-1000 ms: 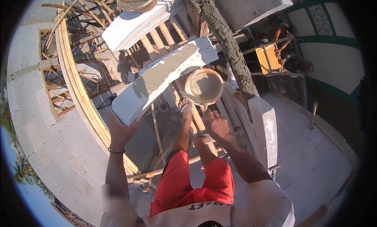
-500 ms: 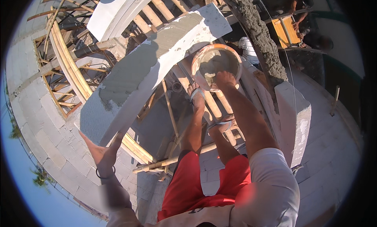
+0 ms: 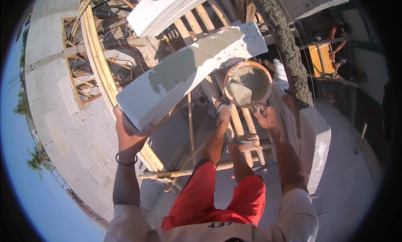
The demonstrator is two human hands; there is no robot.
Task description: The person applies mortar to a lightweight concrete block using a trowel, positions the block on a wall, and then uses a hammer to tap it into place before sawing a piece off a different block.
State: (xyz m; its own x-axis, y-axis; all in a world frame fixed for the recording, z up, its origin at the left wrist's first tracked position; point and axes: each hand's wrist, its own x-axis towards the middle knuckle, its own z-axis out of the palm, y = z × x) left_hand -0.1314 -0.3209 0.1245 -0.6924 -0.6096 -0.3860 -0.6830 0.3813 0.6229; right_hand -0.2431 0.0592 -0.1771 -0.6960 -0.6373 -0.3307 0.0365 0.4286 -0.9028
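My left hand (image 3: 130,132) is closed around the near end of a long white lightweight block (image 3: 144,100), its thumb along the end face. Grey mortar (image 3: 178,71) coats much of the block's upper face, leaving the near end bare. Just right of the block's far half is an orange-rimmed bucket (image 3: 226,83) of wet grey mortar. At its near rim my right hand (image 3: 267,115) grips a trowel (image 3: 241,93) by the handle; the blade lies over the bucket and is covered with mortar. My sandalled feet stand below on bamboo poles.
Bamboo poles (image 3: 238,124) form an open platform with gaps under me. A rough mortar-covered beam (image 3: 289,45) and a thin taut line run along the right, beside an upright white block (image 3: 315,148). Another white block (image 3: 161,11) lies beyond. A co-worker (image 3: 337,43) is at the far right, near an orange-yellow panel (image 3: 321,60).
My right hand has drawn back from inside the bucket to its near rim, and the mortar-laden trowel now shows. The left hand stays on the block; the whole view has shifted.
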